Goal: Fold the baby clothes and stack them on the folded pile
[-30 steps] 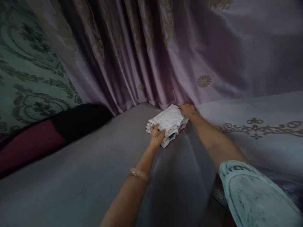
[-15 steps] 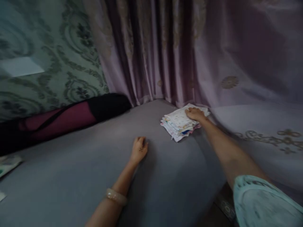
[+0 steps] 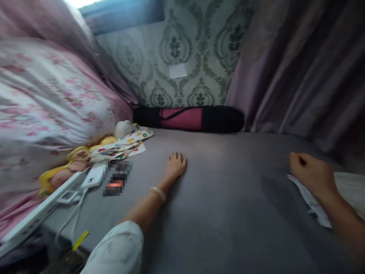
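Note:
My left hand point(image 3: 176, 165) lies palm down on the grey bedsheet point(image 3: 216, 213), its fingers spread and nothing under them that I can see. A pale bangle point(image 3: 158, 193) circles that wrist. At the far right, my right hand point(image 3: 315, 177) is curled with thumb and fingers drawn together. Whether anything is inside it is hidden. Below and behind this hand is the stack of folded cloths point(image 3: 309, 203), partly covered by the hand and forearm. One pale cloth point(image 3: 350, 186) of it shows at the right edge.
A black and pink long bag point(image 3: 182, 118) lies against the wall. At left are soft dolls point(image 3: 80, 154), a printed cloth point(image 3: 128, 146), a white device point(image 3: 95, 176) with a cable, a power strip point(image 3: 42, 213) and a pixelated dark object point(image 3: 116, 179). Curtains point(image 3: 265, 76) hang at right.
My view has swung left, bringing the dolls and power strip in. My right hand, earlier resting flat on the cloth stack, is now curled above it. My left hand's fingers have spread.

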Demonstrator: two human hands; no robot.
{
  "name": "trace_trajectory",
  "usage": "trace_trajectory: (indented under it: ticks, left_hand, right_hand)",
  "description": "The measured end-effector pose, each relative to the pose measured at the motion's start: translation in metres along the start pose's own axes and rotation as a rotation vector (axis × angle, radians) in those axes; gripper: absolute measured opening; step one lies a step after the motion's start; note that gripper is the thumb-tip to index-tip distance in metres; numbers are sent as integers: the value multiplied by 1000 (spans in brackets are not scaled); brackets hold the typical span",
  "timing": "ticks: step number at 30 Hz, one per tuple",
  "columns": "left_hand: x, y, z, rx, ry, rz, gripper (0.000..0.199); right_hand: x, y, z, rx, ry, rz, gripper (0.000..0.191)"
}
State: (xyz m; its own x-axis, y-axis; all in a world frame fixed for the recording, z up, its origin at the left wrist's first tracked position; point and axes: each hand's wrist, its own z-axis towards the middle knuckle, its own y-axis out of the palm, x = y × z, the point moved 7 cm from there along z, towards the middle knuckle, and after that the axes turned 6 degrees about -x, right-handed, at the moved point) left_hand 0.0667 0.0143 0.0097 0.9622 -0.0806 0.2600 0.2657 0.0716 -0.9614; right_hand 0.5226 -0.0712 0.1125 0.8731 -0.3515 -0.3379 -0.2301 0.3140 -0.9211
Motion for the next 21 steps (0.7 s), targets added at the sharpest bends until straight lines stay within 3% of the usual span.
trace_trajectory:
  ticks: [5,9,11,14,18,21]
  left_hand:
    - [-3,5,1,-5,11,-33,56]
    - [-7,3,2,35,28,69,57]
    - [-7,0,3,46,53,122,53]
    - [-12,-6,11,-14,128,137,43]
    - [-40,-20,27,-182,229,-6,29]
    - [-80,-40,35,-198,191,-206,23]
  right_hand:
    - [-118,122,-10,-291,-214,279,20]
    - [-222,184,-56,-462,-446,243,25]
    - [-254,194,-78,-448,-439,71,31]
    - [-284,196,-104,-400,-436,-81,33]
    - [-297,188,-122,-202,-483,-175,37]
    - [-297,189,-125,-138,-520,-188,36]
